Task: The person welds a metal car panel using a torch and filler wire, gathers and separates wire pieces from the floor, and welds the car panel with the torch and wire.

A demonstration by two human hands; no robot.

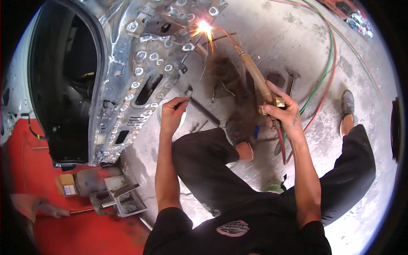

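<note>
My right hand is wrapped round the handle of a brass gas welding torch, fingers by its valve knobs. The torch's thin neck slants up and left to a bright, sparking flame at the edge of a bare metal car body panel dotted with spot-weld marks. My left hand is raised beside the panel's lower right edge, with its fingers pinched together. What it holds, if anything, I cannot make out. A hammer shows just right of my left fingers, apparently on the floor.
Red and green hoses run from the torch across the concrete floor. A second hammer lies behind my right hand. At lower left, a metal bracket-like piece and a cardboard box rest near a red surface. My legs are spread below.
</note>
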